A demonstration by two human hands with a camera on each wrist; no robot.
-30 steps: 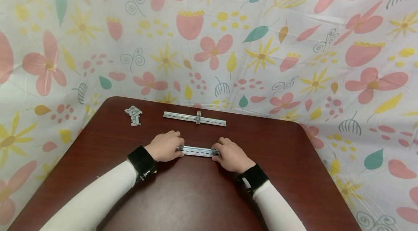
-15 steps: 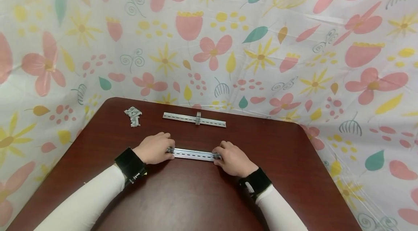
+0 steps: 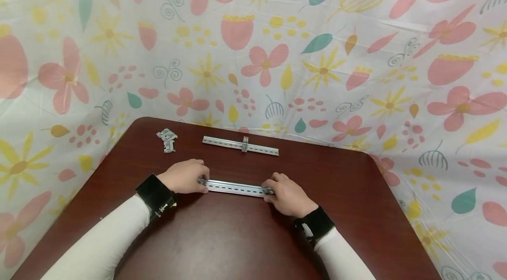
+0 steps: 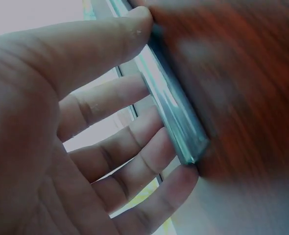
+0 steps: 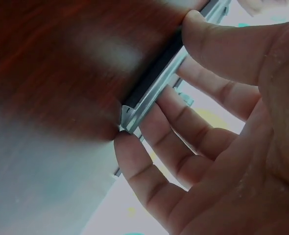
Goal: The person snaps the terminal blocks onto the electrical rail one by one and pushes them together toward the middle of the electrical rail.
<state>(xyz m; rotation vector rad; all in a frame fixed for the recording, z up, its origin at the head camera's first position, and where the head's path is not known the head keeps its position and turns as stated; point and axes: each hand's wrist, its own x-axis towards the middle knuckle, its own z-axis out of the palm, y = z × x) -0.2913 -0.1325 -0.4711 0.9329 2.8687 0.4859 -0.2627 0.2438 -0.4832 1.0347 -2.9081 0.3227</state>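
Observation:
A slotted metal DIN rail point(image 3: 236, 188) spans between my two hands, roughly crosswise over the table. At its left end my left hand point(image 3: 185, 176) grips it; in the left wrist view, the thumb lies on one long edge and the fingers point(image 4: 130, 139) on the other. My right hand point(image 3: 290, 195) holds the right end in the same manner, its fingers point(image 5: 156, 125) against the far edge in the right wrist view. Both rail ends are partly hidden by the hands. Whether the rail touches the tabletop I cannot tell.
Farther back lies a second DIN rail point(image 3: 225, 142) with a small grey clip-like block point(image 3: 245, 144) across it. Several loose grey pieces point(image 3: 168, 138) sit in a pile at the back left. The dark red table point(image 3: 325, 170) ends at a flower-patterned curtain point(image 3: 277, 51).
My left hand has slid left along the rail, so more of the rail shows between the hands. The right hand has shifted slightly right and nearer. The head view has turned a little.

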